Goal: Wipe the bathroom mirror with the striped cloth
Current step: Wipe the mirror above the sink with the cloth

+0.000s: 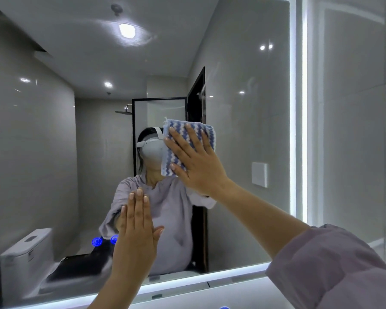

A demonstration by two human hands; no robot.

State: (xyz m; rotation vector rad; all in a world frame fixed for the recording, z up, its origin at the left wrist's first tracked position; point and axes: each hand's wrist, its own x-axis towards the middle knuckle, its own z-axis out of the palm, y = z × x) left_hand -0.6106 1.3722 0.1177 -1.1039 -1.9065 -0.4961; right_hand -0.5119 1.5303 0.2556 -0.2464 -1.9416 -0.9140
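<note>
Right hand [196, 161] presses the striped cloth [188, 146] flat against the mirror [243, 134] near its centre, grip splayed open over the cloth (palm pinning, not clenching). Left hand [136, 233], flat, open and empty, rests lower left; unwiped glass extends on all sides.

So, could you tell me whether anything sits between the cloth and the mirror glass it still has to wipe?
Nothing visible does. The right hand presses the striped cloth flat on the mirror. The only other thing at the glass is the left hand, lower and to the left of the cloth.
</note>
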